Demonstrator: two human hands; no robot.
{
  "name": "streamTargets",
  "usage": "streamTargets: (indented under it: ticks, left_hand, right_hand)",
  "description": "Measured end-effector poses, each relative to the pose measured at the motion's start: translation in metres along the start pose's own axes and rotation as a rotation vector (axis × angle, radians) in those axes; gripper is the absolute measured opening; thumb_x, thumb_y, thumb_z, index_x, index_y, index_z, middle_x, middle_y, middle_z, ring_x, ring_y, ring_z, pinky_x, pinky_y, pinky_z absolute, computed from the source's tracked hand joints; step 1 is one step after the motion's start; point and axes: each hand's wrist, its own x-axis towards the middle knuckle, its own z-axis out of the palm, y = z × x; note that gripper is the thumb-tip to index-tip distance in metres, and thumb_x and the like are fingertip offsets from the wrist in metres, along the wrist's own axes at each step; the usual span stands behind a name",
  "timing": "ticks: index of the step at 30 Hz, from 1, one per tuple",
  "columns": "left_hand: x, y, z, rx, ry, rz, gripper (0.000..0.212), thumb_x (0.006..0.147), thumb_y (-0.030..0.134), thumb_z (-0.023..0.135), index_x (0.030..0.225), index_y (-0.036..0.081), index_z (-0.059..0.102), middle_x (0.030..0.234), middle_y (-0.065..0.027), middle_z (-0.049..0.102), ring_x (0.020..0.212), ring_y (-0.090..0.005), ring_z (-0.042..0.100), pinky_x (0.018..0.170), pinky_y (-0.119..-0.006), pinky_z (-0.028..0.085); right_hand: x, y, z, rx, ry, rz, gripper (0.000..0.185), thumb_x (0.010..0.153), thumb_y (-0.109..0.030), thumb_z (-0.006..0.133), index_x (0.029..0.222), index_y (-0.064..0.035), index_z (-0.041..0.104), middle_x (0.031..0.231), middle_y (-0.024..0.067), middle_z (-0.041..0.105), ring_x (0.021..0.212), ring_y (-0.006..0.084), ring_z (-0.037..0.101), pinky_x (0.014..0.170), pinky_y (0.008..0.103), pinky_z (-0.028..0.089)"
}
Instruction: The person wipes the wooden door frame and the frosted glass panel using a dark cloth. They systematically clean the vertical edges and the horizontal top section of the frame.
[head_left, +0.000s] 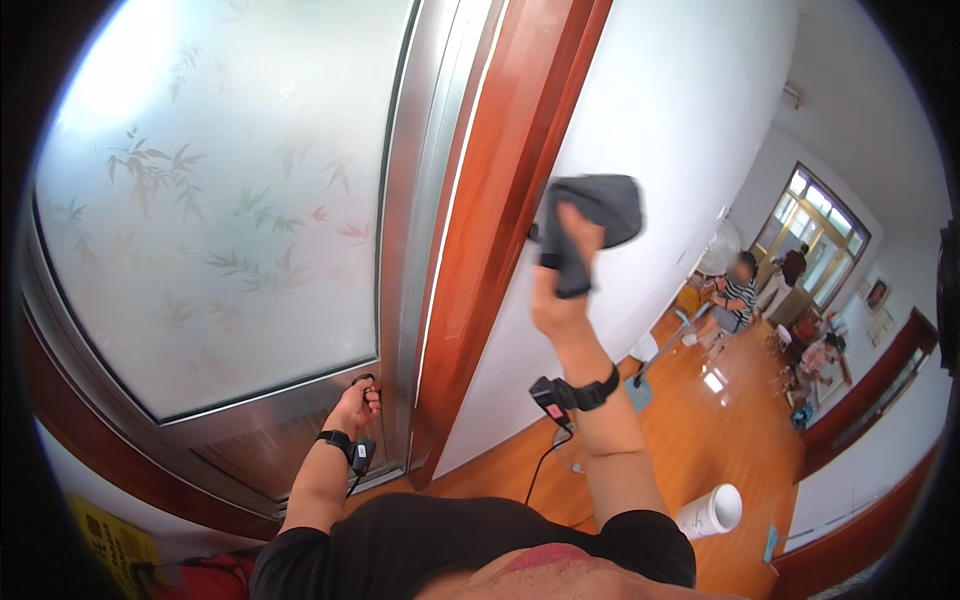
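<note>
My left hand (358, 405) is closed around a dark door handle (363, 379) at the lower right corner of a metal-framed door. Frosted glass (225, 225) with a bamboo-leaf pattern fills the door's upper part. Raised in front of the white wall, my right hand (564, 277) grips a dark grey cloth (600, 210), which is slightly blurred; it hangs over the fingers, and the thumb lies across it. Whether the cloth touches the wall or the wooden frame cannot be told. Both wrists carry black straps with small devices and cables.
A reddish wooden door frame (480, 225) stands between door and white wall (645, 112). A white bin (709, 511) stands on the wooden floor at the lower right. Farther back are a blue dustpan (638, 393), a fan (720, 246) and several people. A yellow sign (112, 536) is at lower left.
</note>
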Motion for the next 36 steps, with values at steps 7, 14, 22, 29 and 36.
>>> streamTargets:
  ticks: [7,14,22,29,36]
  left_hand:
    - [0.001,-0.008,0.007,0.018,0.121,0.058,0.025,0.097,0.032,0.057,0.079,0.018,0.047,0.058,0.0062,0.038,0.050,-0.0127,0.039,0.050,-0.032,0.036]
    - [0.013,-0.018,-0.001,0.010,0.014,0.106,0.026,0.099,0.034,0.055,0.082,0.017,0.047,0.058,0.0042,0.039,0.052,-0.0155,0.042,0.054,-0.036,0.038]
    - [-0.004,-0.018,-0.007,-0.027,-0.155,0.117,0.030,0.102,0.041,0.052,0.087,0.016,0.046,0.063,0.0017,0.041,0.058,-0.0182,0.045,0.059,-0.036,0.040]
    - [0.009,-0.026,-0.016,-0.004,-0.197,0.127,0.032,0.102,0.045,0.053,0.091,0.016,0.046,0.064,-0.0004,0.043,0.059,-0.0211,0.047,0.059,-0.038,0.042]
    - [0.001,-0.024,-0.013,-0.007,-0.213,0.098,0.033,0.101,0.047,0.055,0.090,0.017,0.046,0.065,0.0004,0.043,0.062,-0.0206,0.049,0.062,-0.037,0.043]
  right_hand:
    - [0.084,-0.007,0.038,-0.316,-0.176,-0.220,0.082,0.075,-0.007,0.070,0.150,-0.0077,0.040,0.155,0.0275,0.026,0.146,0.0520,0.016,0.118,0.0640,0.011]
    - [0.230,0.017,0.009,-0.500,0.013,-0.440,0.079,0.076,-0.015,0.070,0.149,-0.0105,0.040,0.155,0.0290,0.025,0.146,0.0489,0.017,0.119,0.0562,0.014]
    - [0.399,0.018,-0.021,-0.643,0.056,-0.280,0.061,0.095,-0.028,0.058,0.152,-0.0153,0.039,0.163,0.0234,0.015,0.152,0.0376,0.012,0.123,0.0425,0.014]
    - [0.471,-0.009,-0.047,-0.595,-0.020,-0.261,0.061,0.095,-0.034,0.059,0.147,-0.0079,0.041,0.153,0.0192,0.031,0.143,0.0345,0.031,0.118,0.0392,0.026]
    - [0.523,0.001,-0.051,-0.483,0.099,-0.236,0.065,0.094,-0.029,0.058,0.154,-0.0161,0.035,0.156,0.0192,0.032,0.145,0.0342,0.031,0.117,0.0404,0.027]
